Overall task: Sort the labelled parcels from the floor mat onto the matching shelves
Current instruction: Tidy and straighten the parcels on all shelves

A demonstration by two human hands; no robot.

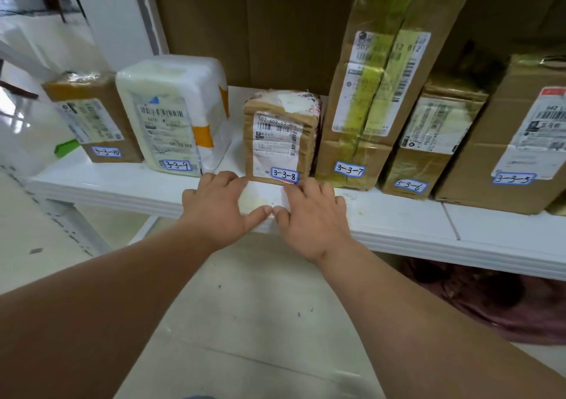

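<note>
shelf: white shelf board (398,214) running across the middle of the frame, parcels lined up along it
3-3-10: small brown cardboard box (92,116) far left, tag at its bottom edge
3-3-9: white plastic-wrapped parcel with orange tape (174,113) right beside it
3-3-8: squat brown paper-taped parcel with a white shipping label (280,135) dead centre, standing on the shelf just behind both hands
3-3-7: tall brown cardboard box with yellowish tape (376,86), leaning back a bit
3-3-6: small brown tape-wrapped box (428,141)
3-3-5: big brown cardboard box (502,141) at the right edge
left hand: left hand (214,208) flat on the shelf's front edge, fingers lightly spread, gripping nothing
right hand: right hand (312,214) same deal, fingertips up against the 3-3-8 parcel's base, thumbs nearly touching
</note>
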